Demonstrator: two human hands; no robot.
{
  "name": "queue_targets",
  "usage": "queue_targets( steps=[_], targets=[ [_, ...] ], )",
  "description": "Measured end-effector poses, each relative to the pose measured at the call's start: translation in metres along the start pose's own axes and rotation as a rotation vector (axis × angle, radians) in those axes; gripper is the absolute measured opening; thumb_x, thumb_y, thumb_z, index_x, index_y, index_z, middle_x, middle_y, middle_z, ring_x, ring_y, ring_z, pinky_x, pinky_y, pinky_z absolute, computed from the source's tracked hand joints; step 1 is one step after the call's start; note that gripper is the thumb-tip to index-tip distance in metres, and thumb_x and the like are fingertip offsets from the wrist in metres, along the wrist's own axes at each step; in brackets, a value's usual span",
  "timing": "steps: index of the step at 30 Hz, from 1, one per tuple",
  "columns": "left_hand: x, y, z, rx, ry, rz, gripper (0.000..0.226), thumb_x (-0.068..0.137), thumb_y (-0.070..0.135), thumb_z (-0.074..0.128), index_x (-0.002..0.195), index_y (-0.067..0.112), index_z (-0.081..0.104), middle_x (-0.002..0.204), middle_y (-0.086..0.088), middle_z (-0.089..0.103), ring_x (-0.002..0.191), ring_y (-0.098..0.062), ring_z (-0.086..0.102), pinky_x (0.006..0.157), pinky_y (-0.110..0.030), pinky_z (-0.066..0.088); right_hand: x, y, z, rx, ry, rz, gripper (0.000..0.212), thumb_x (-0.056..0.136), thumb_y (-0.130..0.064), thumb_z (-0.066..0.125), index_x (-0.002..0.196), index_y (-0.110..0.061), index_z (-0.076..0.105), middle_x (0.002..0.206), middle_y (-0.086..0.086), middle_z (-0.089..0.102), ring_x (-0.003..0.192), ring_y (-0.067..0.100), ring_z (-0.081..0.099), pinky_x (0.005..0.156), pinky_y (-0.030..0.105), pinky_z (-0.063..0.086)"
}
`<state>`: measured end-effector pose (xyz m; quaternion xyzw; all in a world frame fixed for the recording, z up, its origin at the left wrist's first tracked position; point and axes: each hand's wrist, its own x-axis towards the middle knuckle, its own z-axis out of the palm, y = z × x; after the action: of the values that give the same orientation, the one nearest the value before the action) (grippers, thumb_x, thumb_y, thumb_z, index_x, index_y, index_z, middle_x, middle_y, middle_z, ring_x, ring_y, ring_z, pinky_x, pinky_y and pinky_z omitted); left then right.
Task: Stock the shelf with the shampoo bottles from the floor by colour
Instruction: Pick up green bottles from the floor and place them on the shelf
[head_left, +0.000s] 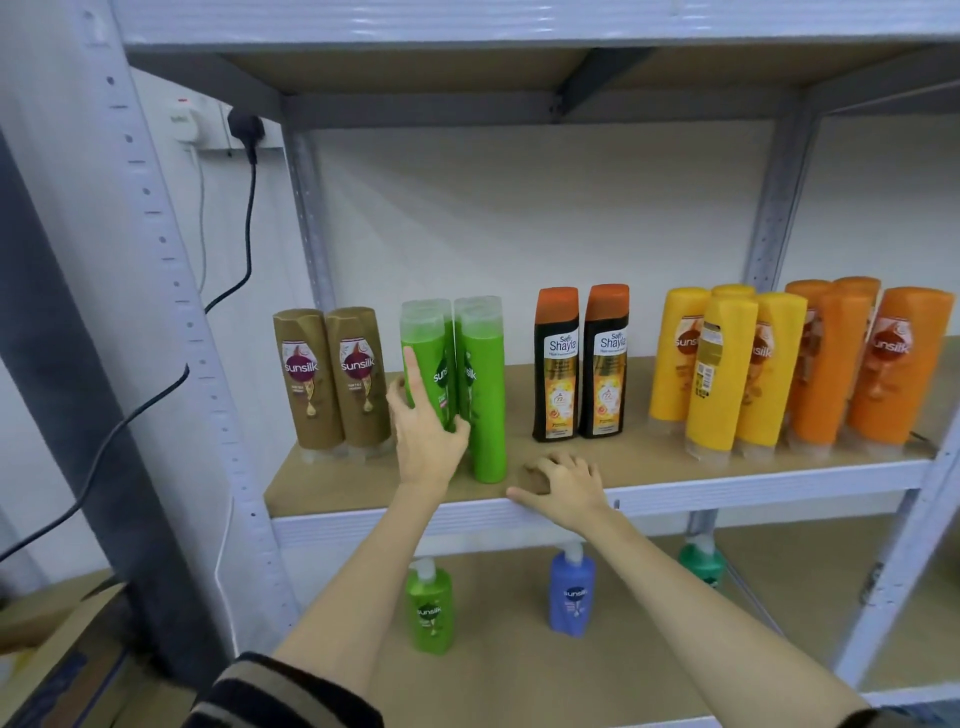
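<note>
Green shampoo bottles (480, 384): standing mid-shelf, between brown pair (332, 376) and black pair (579, 364). Left hand (426, 431) is gripping the leftmost green bottle (426, 364); right hand (563, 486) is resting loosely curled on shelf edge (727, 493), holding nothing. Risk: nudging tightly packed neighbours, likely toppling them.

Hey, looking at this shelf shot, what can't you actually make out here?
Head view only:
- How many orange bottles there are: rear ones hidden by front ones, and the frame's right edge crops the group.
- The dark green bottle on the lower shelf: mostly hidden behind the shelf rail.
- The left green bottle: its label is partly covered by the left hand.
- Small label print: too small.
</note>
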<state>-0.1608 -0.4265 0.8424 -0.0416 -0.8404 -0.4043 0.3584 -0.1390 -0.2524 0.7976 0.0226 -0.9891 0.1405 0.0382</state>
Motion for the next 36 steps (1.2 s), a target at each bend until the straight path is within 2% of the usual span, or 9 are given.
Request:
queue_targets(
  steps=[4, 8, 14, 19, 22, 24, 26, 31, 36],
  targets=[
    [-0.01, -0.002, -0.003, 0.004, -0.045, -0.013, 0.104, 0.078, -0.001, 0.059, 0.138, 0.04, -0.015, 0.128, -0.012, 0.038, 0.089, -0.034, 0.059, 0.086, -0.043, 0.049, -0.001, -0.001, -0.001, -0.004, -0.01, 0.002, 0.065, 0.084, -0.066, 0.043, 0.135, -0.025, 0.044, 0.141, 0.006, 0.038, 0.129, 0.027, 0.033, 0.11, 0.043, 0.019],
    [-0.008, -0.001, -0.001, 0.044, -0.069, -0.031, 0.102, 0.082, 0.006, 0.063, 0.14, 0.04, -0.013, 0.131, -0.011, 0.038, 0.092, -0.03, 0.059, 0.086, -0.042, 0.047, -0.002, -0.001, -0.001, 0.006, -0.008, -0.003, 0.065, 0.085, -0.065, 0.043, 0.135, -0.023, 0.043, 0.142, 0.007, 0.037, 0.13, 0.027, 0.032, 0.111, 0.044, 0.017],
    [-0.019, -0.005, 0.0, 0.06, -0.119, -0.01, 0.102, 0.082, 0.004, 0.062, 0.143, 0.034, -0.013, 0.136, -0.013, 0.033, 0.096, -0.034, 0.058, 0.087, -0.045, 0.049, -0.008, -0.001, -0.001, 0.004, -0.032, -0.012, 0.064, 0.087, -0.061, 0.041, 0.137, -0.022, 0.04, 0.144, 0.009, 0.034, 0.133, 0.028, 0.029, 0.112, 0.046, 0.014],
    [-0.055, -0.009, -0.014, 0.028, -0.082, 0.021, 0.079, 0.08, 0.002, 0.061, 0.145, 0.012, 0.018, 0.131, -0.019, 0.037, 0.117, -0.035, 0.045, 0.1, -0.037, 0.036, -0.032, 0.011, 0.005, 0.053, 0.061, -0.089, 0.064, 0.088, -0.054, 0.048, 0.14, -0.019, 0.036, 0.141, 0.013, 0.038, 0.133, 0.028, 0.03, 0.111, 0.04, 0.021],
    [-0.098, -0.012, -0.016, 0.012, -0.086, 0.061, 0.058, 0.081, 0.003, 0.06, 0.135, 0.003, 0.037, 0.123, -0.019, 0.046, 0.114, -0.033, 0.047, 0.097, -0.029, 0.033, -0.055, 0.016, 0.018, 0.087, 0.141, -0.199, 0.061, 0.089, -0.045, 0.053, 0.141, -0.019, 0.035, 0.146, 0.014, 0.033, 0.138, 0.027, 0.024, 0.114, 0.038, 0.015],
    [-0.128, -0.014, -0.015, 0.022, -0.167, 0.009, 0.048, 0.083, 0.007, 0.059, 0.129, 0.003, 0.044, 0.117, -0.017, 0.052, 0.109, -0.031, 0.05, 0.093, -0.033, 0.038, -0.072, 0.018, 0.028, 0.165, 0.173, -0.263, 0.058, 0.088, -0.04, 0.056, 0.139, -0.015, 0.04, 0.15, 0.016, 0.028, 0.142, 0.03, 0.019, 0.116, 0.04, 0.013],
    [-0.156, -0.024, -0.011, 0.047, -0.262, -0.092, 0.042, 0.083, 0.008, 0.061, 0.124, 0.003, 0.049, 0.113, -0.017, 0.055, 0.106, -0.032, 0.052, 0.091, -0.037, 0.041, -0.086, 0.022, 0.041, 0.248, 0.198, -0.315, 0.055, 0.085, -0.037, 0.056, 0.133, -0.011, 0.047, 0.145, 0.02, 0.035, 0.138, 0.034, 0.027, 0.114, 0.044, 0.022],
    [-0.224, -0.054, -0.003, 0.086, -0.511, -0.36, 0.03, 0.084, 0.012, 0.062, 0.112, 0.003, 0.057, 0.111, -0.019, 0.057, 0.101, -0.036, 0.056, 0.09, -0.038, 0.045, -0.108, 0.042, 0.074, 0.294, -0.03, -0.327, 0.048, 0.089, -0.03, 0.057, 0.133, -0.016, 0.047, 0.135, 0.011, 0.049, 0.128, 0.027, 0.041, 0.108, 0.035, 0.031],
    [-0.293, -0.111, 0.012, 0.159, -0.656, -0.573, 0.035, 0.089, 0.015, 0.057, 0.12, 0.001, 0.054, 0.12, -0.018, 0.056, 0.109, -0.032, 0.054, 0.091, -0.031, 0.04, -0.123, 0.071, 0.15, 0.342, -0.293, -0.143, 0.047, 0.087, -0.033, 0.059, 0.131, -0.022, 0.048, 0.128, 0.009, 0.055, 0.119, 0.026, 0.051, 0.1, 0.034, 0.04]
  ],
)
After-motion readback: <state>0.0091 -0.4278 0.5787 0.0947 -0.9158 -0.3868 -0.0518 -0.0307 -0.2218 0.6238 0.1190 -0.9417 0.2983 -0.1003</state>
